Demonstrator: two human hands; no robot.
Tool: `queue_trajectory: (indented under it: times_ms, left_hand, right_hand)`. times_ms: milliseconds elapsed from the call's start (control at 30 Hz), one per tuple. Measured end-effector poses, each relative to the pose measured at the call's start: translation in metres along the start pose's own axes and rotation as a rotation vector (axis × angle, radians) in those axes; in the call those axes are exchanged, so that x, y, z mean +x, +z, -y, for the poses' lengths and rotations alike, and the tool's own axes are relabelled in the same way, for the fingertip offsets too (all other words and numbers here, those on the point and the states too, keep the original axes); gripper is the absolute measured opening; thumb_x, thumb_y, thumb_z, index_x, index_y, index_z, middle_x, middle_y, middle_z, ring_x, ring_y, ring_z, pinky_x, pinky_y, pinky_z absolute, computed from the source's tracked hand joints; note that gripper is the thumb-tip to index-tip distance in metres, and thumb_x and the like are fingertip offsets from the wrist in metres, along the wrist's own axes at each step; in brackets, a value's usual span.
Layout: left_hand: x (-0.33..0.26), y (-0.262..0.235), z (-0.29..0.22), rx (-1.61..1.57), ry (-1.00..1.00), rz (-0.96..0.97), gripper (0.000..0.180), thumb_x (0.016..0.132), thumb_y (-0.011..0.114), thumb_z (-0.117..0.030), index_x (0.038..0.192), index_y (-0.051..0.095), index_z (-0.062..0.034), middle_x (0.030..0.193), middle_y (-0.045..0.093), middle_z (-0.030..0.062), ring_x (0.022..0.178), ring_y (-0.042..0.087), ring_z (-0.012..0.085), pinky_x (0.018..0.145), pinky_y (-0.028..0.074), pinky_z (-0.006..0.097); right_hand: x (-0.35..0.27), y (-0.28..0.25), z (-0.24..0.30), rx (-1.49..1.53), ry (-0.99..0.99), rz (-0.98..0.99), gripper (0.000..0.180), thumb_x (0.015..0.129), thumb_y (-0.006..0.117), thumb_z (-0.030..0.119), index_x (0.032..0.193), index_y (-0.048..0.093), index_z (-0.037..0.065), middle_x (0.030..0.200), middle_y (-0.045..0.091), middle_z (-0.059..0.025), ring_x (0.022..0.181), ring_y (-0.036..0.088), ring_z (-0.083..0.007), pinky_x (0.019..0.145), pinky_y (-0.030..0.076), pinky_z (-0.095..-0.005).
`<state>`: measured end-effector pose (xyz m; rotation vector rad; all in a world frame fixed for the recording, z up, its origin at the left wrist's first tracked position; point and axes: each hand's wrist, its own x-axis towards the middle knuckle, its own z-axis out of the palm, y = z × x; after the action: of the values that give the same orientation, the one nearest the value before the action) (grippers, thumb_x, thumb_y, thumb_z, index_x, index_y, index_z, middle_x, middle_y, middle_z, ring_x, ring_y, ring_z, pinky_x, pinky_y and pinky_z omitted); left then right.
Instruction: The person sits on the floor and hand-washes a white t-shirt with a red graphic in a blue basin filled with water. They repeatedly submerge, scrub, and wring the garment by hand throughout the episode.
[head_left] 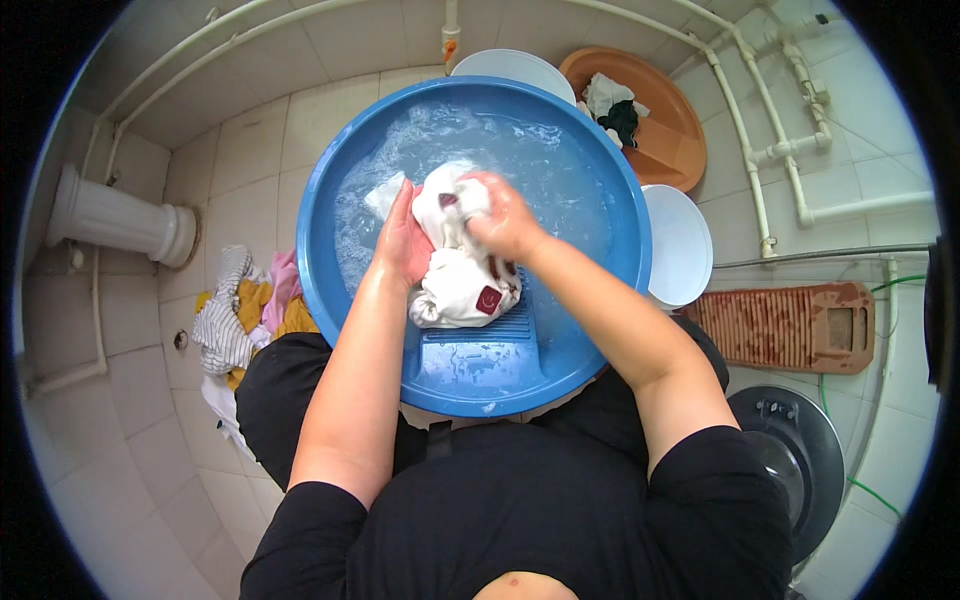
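Note:
A wet white garment [466, 284] with a dark red patch is bunched over the ribbed washboard slope [480, 358] inside a large blue basin [311, 250]. My left hand [405, 240] holds the garment from its left side, palm against the cloth and fingers pointing up. Closed on the upper part of the same garment is my right hand [505, 222], slightly blurred. Cloudy, sudsy water [560, 200] fills the basin beyond my hands. A corner of white cloth shows at the water's surface beside my left fingers.
Left of the basin lies a clothes pile [240, 315]. An orange-brown basin [685, 140] holding clothes stands behind right, near white basins [682, 245]. A brown washboard [785, 328] and a dark round lid-like object [800, 460] are at right. White pipes [735, 130] run along the walls.

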<state>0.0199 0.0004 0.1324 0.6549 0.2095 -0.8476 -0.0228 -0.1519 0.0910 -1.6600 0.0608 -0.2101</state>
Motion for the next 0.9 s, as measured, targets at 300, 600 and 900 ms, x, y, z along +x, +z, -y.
queue_trajectory:
  times_ms: [300, 600, 900]
  left_hand:
    - [0.018, -0.041, 0.015, -0.142, -0.214, 0.058, 0.034, 0.088, 0.046, -0.037, 0.100, 0.056, -0.0060, 0.093, 0.060, 0.0119, 0.083, 0.059, 0.0240, 0.076, 0.048, 0.039]
    - [0.034, -0.084, 0.041, -0.327, -0.118, 0.403, 0.035, 0.088, 0.042, -0.039, 0.105, 0.055, -0.0115, 0.094, 0.060, 0.0081, 0.084, 0.058, 0.0218, 0.073, 0.048, 0.037]
    - [0.002, 0.008, 0.025, -0.200, 0.035, -0.248, 0.049, 0.090, 0.040, -0.043, 0.118, 0.045, -0.0038, 0.120, 0.050, 0.0143, 0.108, 0.049, 0.0311, 0.094, 0.037, 0.047]
  right_hand:
    - [-0.024, 0.062, 0.077, -0.640, -0.589, 0.059, 0.035, 0.059, 0.063, 0.025, 0.089, 0.055, 0.008, 0.082, 0.058, -0.0137, 0.070, 0.058, -0.0319, 0.062, 0.048, -0.0406]
    - [-0.018, 0.060, 0.075, -0.691, -0.211, 0.077, 0.032, 0.064, 0.058, 0.038, 0.079, 0.058, 0.010, 0.079, 0.061, -0.0151, 0.073, 0.059, -0.0336, 0.063, 0.047, -0.0430]
    - [0.033, -0.022, -0.022, -0.942, 0.274, -0.192, 0.045, 0.072, 0.058, 0.042, 0.103, 0.055, 0.009, 0.111, 0.052, -0.0141, 0.105, 0.050, -0.0300, 0.083, 0.043, -0.0386]
